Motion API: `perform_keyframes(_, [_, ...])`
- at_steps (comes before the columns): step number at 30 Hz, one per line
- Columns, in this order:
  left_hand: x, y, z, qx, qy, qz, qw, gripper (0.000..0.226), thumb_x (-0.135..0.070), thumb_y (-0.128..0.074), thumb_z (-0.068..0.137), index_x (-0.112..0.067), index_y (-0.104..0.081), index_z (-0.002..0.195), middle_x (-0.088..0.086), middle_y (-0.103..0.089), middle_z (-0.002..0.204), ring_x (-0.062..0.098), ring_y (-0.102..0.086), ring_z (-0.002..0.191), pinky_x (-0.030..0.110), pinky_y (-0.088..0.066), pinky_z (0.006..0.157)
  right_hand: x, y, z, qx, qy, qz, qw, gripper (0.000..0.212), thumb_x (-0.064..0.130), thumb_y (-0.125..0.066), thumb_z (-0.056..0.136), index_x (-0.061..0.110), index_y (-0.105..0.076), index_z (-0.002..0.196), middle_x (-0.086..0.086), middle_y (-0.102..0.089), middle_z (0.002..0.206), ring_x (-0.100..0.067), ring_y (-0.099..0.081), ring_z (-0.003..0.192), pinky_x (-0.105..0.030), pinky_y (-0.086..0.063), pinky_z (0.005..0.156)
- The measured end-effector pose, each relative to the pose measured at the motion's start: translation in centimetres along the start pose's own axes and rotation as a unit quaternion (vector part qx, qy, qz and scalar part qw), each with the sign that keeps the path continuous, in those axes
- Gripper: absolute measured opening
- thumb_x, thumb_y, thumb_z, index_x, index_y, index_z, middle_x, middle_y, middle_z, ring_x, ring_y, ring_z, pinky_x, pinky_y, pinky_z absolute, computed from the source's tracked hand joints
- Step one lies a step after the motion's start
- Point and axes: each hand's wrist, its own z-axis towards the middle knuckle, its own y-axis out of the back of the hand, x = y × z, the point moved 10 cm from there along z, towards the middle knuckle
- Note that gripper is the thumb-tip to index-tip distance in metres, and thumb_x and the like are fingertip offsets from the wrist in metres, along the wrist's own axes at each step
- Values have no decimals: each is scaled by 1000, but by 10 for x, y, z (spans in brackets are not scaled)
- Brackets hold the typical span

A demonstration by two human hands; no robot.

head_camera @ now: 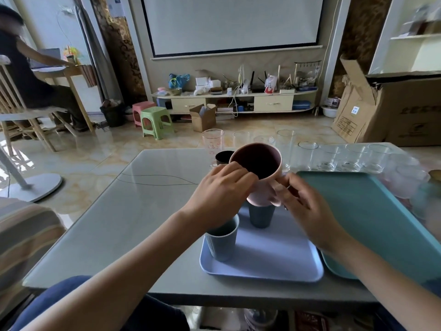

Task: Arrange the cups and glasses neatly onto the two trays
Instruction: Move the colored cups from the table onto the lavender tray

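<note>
While both hands close around it, the pink mug (259,172) hangs in the air above the far end of the lilac tray (262,256), tipped so its dark mouth faces up and back toward the camera. The left hand (220,191) has its grip narrow, fingers curled over the near rim and pinching it. The right hand (307,201) comes in from the other side, fingers bent around the mug's lower right flank, where the handle appears to be; whether it truly hooks the handle I cannot tell, because the fingers cover that spot.

Here is the relation that matters: the mug's long axis leans away from vertical, base down and toward the person, mouth up and away. Directly beneath its base stands a grey-blue cup (261,215) at the tray's far edge, so straight down is taken. A second grey-blue cup (223,237) occupies the tray's near left corner. Free tray floor lies to the near right of the mug, on the right hand's side, so that hand looks the better placed to steer it.

My read: the mug needs righting to upright, then a shift toward the tray's right edge before it goes down. The teal tray (372,218) sits just right of the lilac one, bare where visible. Along the table's (152,206) far edge a row of clear glasses (307,156) and a small dark cup (223,157) wait their turn.
</note>
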Motion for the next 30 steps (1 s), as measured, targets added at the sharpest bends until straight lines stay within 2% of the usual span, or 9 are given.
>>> perform_keyframes(3, [-17, 1, -3, 4, -22, -22, 999, 8, -18, -56, 86, -15, -63, 86, -2, -66, 82, 19, -59, 87, 31, -45, 73, -2, 6, -17, -1, -13, -2, 1000, 39, 50, -47, 89, 15, -58, 75, -13, -58, 70, -33, -50, 66, -41, -41, 60])
perform_keyframes(8, [-49, -13, -15, 43, -76, -29, 996, 7, -13, -57, 85, -18, -62, 86, -4, -61, 78, 18, -56, 80, 29, -40, 71, -21, 9, -52, 11, -59, -7, 998, 30, 33, -50, 93, 19, -59, 68, -9, -63, 69, -14, -56, 62, -23, -43, 59])
perform_keyframes(11, [-64, -24, -25, 71, -100, -32, 992, 12, -11, -53, 82, -19, -62, 82, -5, -60, 73, 17, -56, 75, 27, -35, 71, -39, 6, -67, 14, -84, -24, 996, 34, 45, -52, 92, 22, -59, 68, -6, -64, 69, -17, -57, 62, -25, -44, 59])
perform_keyframes(15, [-75, -52, -44, 147, -123, -47, 980, 7, -20, -65, 79, -25, -60, 80, -10, -63, 74, 12, -59, 74, 25, -33, 77, -66, -3, -81, 24, -118, -56, 991, 41, 62, -44, 79, 24, -58, 69, -1, -66, 69, -7, -59, 62, -23, -43, 60])
perform_keyframes(20, [-76, -74, -63, 234, -111, -97, 961, 19, -13, -70, 78, -17, -62, 95, -3, -69, 88, 17, -64, 80, 33, -52, 86, -84, -15, -93, 56, -138, -85, 985, 42, 63, -39, 84, 26, -55, 72, 5, -62, 67, -2, -53, 59, -16, -38, 57])
perform_keyframes(23, [-75, -69, -60, 202, -103, -110, 968, 11, -18, -57, 85, -16, -62, 95, -1, -68, 88, 18, -63, 83, 33, -52, 84, -86, -16, -93, 57, -146, -76, 985, 40, 56, -42, 87, 23, -54, 70, 4, -60, 65, 0, -50, 58, -17, -38, 58])
perform_keyframes(26, [-59, -51, -51, 135, -46, -147, 979, 21, -31, -50, 83, -17, -62, 92, -2, -65, 87, 16, -55, 86, 26, -46, 77, -84, -12, -93, 47, -155, -58, 985, 38, 37, -40, 98, 18, -51, 67, 2, -52, 59, -4, -46, 55, -18, -36, 56])
perform_keyframes(28, [-37, -28, -42, 60, 16, -209, 976, 13, -23, -50, 83, -15, -59, 88, 2, -61, 80, 17, -49, 80, 25, -39, 71, -85, 9, -91, -18, -161, -79, 984, 38, 31, -39, 99, 12, -55, 70, -6, -54, 59, -10, -50, 52, -22, -39, 55])
perform_keyframes(30, [2, -14, -41, -25, 117, -230, 966, 7, -17, -45, 85, -16, -52, 84, 5, -57, 76, 18, -47, 75, 28, -40, 67, -102, 40, -92, -80, -192, -139, 968, 27, 21, -46, 97, 13, -57, 74, -6, -61, 60, -15, -56, 51, -24, -41, 51])
